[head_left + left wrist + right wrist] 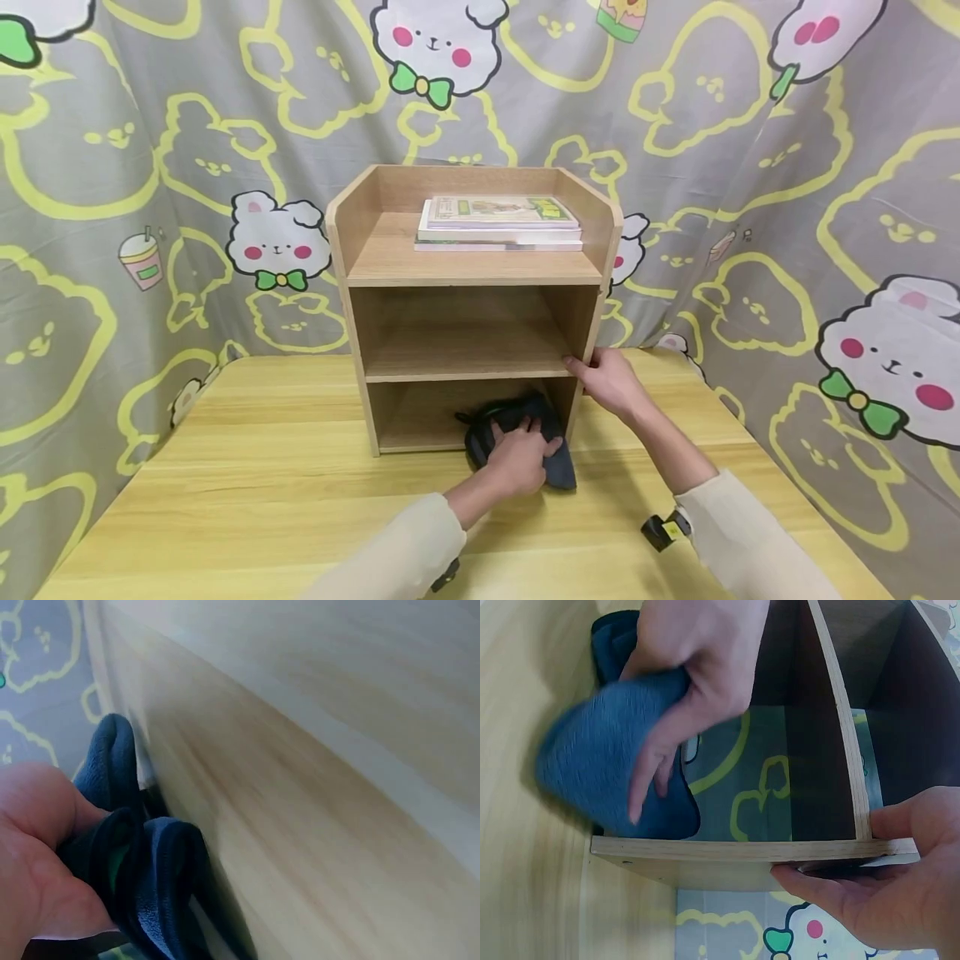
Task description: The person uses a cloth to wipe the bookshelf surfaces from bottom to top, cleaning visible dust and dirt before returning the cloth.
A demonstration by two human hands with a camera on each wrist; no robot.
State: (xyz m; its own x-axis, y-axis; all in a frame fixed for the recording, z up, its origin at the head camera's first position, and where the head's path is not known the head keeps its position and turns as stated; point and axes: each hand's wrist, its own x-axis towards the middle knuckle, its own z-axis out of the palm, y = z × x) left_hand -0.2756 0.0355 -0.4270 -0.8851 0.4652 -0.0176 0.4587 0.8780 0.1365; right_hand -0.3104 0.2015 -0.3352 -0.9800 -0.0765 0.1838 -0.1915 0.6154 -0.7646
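Observation:
A dark blue cloth (558,471) with dark edging lies bunched at the right of the bottom compartment, part of it hanging out over the front. My left hand (517,458) holds it from above with spread, bent fingers. In the left wrist view, folds of the cloth (161,885) bunch against the thumb side of my left hand (45,862). My right hand (611,383) grips the right side panel of the wooden shelf (465,377). The right wrist view has my right hand (900,877) with thumb and fingers on either side of the panel's edge (727,850).
Several books (498,223) lie stacked on the shelf's top. The shelf stands on a wood-grain table (225,500), near its back edge. Behind and beside it hangs a patterned grey curtain (195,108). A black wrist device (663,529) is strapped at the right sleeve.

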